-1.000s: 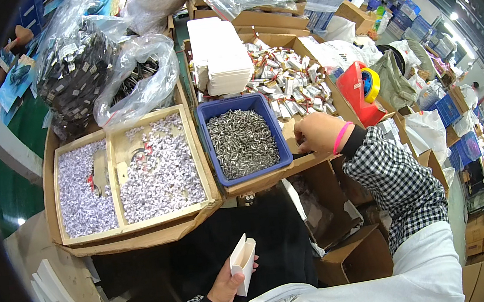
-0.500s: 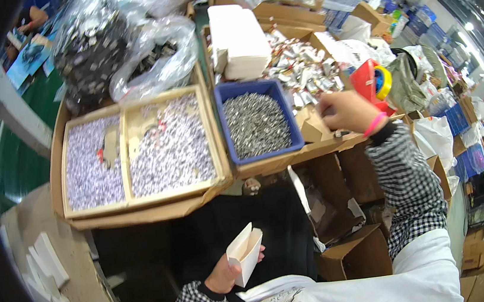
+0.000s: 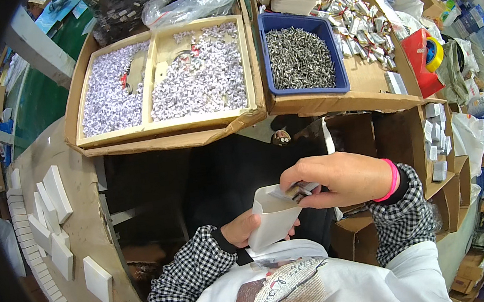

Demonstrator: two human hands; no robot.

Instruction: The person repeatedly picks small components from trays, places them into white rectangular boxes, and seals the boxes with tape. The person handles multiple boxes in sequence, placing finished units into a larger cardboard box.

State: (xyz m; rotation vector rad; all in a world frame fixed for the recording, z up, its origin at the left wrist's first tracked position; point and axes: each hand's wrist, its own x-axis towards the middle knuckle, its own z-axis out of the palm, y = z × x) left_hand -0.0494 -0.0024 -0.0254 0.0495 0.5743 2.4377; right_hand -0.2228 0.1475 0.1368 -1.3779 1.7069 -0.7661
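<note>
My left hand (image 3: 240,230) is closed round a small white box (image 3: 271,226), its open mouth tilted up toward the right. At that mouth, my right hand (image 3: 346,178) pinches several small silvery pieces (image 3: 300,191); their exact kind is hard to make out. Beyond the hands stands a blue plastic bin (image 3: 306,89) filled with small cylindrical metal parts (image 3: 300,58). To its left is a wooden tray (image 3: 191,124) with two compartments of small white pieces (image 3: 202,87).
White boxes (image 3: 98,279) lie on the left table (image 3: 86,228), some lined along its edge. Silver packs with red wires (image 3: 362,27) fill a carton at the back right, near a red tape dispenser (image 3: 419,59). Open cartons (image 3: 356,236) stand low on the right.
My right hand has come back from the carton on the far right to the white box, now with silvery pieces in its fingers. The view has shifted, so the trays appear higher.
</note>
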